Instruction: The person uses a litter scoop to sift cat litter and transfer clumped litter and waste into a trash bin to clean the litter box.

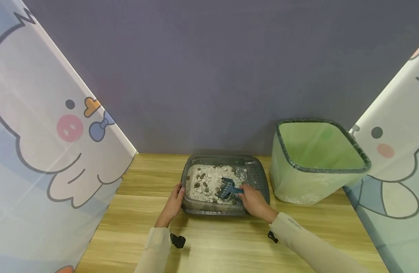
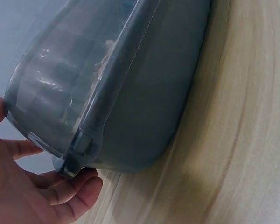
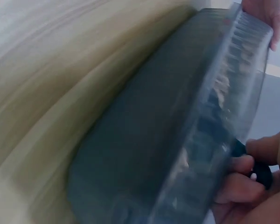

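Note:
A dark grey litter box [image 1: 214, 208] with a see-through rim stands on the table, holding pale litter [image 1: 209, 175] scattered with several brown clumps [image 1: 197, 185]. My left hand [image 1: 173, 204] grips the box's left end; in the left wrist view its thumb is at the upper rim and fingers curl beneath the lower flange. My right hand [image 1: 254, 203] reaches over the front right rim and holds a blue slotted litter scoop [image 1: 226, 188] by its handle. The scoop's head lies down in the litter, right of the middle. In the right wrist view, the box wall partly hides the scoop.
A pale green bin [image 1: 291, 182] with a dark marbled rim stands right of the box, close to it. Behind rises a plain grey wall [image 1: 202, 76]. Cartoon-printed panels [image 1: 42, 113] flank the wood-grain table [image 1: 216, 246] on both sides.

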`<action>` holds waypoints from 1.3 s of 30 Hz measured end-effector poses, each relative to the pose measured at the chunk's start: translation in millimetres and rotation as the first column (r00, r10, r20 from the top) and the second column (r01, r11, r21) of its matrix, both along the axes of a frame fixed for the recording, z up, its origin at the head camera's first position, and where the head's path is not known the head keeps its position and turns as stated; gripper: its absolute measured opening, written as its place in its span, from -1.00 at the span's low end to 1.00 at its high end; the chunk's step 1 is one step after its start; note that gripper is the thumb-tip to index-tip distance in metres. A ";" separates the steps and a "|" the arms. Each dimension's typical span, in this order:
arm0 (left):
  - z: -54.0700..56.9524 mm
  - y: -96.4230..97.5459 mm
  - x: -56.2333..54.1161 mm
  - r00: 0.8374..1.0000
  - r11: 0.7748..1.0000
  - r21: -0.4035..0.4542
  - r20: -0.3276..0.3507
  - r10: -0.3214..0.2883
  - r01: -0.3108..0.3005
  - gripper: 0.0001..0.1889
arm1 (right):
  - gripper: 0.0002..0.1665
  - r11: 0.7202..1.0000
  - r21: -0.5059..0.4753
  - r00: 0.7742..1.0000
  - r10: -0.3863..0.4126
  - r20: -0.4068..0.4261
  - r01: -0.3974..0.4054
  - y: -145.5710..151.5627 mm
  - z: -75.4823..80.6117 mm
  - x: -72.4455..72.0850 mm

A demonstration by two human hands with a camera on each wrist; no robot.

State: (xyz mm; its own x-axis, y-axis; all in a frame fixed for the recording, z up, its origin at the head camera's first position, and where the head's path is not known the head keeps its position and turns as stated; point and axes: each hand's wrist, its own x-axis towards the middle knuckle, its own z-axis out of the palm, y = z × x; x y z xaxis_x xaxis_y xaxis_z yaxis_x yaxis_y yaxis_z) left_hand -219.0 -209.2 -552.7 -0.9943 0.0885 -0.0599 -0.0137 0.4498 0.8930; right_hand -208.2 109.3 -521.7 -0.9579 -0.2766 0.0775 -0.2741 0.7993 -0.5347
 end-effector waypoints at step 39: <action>0.5 0.8 0.5 1.000 1.000 0.013 -0.024 0.000 0.001 -0.37 | -0.68 0.912 -0.406 0.928 -0.102 -0.359 -0.058 -3.0 -18.1 4.6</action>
